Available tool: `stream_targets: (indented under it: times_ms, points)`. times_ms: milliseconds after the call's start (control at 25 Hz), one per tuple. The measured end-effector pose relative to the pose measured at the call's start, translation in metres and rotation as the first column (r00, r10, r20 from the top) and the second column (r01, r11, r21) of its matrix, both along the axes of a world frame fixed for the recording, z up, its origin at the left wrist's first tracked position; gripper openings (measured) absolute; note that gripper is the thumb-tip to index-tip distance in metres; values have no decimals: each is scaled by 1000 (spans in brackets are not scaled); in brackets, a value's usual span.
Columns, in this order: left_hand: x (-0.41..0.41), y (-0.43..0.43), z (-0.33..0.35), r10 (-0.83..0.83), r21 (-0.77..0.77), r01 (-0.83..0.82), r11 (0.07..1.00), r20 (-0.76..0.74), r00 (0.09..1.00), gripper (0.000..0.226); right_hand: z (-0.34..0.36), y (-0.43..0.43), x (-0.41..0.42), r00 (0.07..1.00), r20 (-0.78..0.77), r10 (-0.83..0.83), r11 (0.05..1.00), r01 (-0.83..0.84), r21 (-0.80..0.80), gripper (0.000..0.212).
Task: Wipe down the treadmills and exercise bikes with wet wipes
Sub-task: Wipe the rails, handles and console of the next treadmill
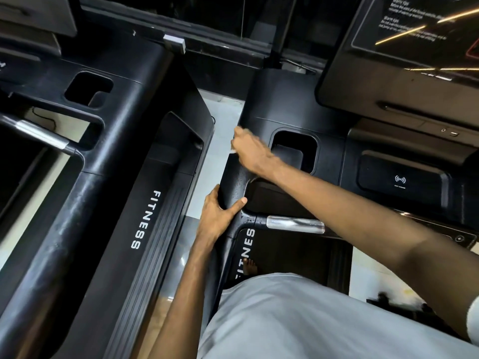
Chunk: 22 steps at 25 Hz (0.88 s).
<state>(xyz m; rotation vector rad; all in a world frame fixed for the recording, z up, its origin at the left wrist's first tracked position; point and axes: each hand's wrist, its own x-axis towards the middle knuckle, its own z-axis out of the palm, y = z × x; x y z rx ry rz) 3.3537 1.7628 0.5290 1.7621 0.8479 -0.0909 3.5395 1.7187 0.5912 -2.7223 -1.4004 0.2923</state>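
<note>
I stand on a black treadmill whose left handrail (233, 182) runs up to the console. My left hand (220, 216) grips this rail from the outside, thumb across its top. My right hand (248, 149) reaches across and is curled over the rail's upper part beside the cup holder (295, 149). A small white edge of a wet wipe (232, 151) shows under its fingers; most of the wipe is hidden. Water droplets dot the rail near my thumb. The hand is slightly blurred.
A second black treadmill (108, 156) stands close on the left, marked FITNESS on its side rail. A narrow strip of pale floor (220, 120) separates the two. The console screen (414, 35) is at upper right, a silver pulse grip (295, 225) below my right forearm.
</note>
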Motion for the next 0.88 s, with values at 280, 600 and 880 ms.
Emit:
stream_targets:
  times_ms: [280, 600, 880]
  points:
    - [23, 0, 1, -41, 64, 37, 997, 63, 997, 92, -10, -57, -1, 978, -121, -167, 926, 198, 322, 21]
    - [54, -1, 5, -132, 200, 114, 973, 77, 988, 89, -1, -48, 44, 907, -158, -389, 827, 420, 375, 25]
    - [55, -7, 4, -134, 204, 116, 972, 76, 988, 89, 6, -34, 18, 995, -2, -98, 978, 96, 183, 26]
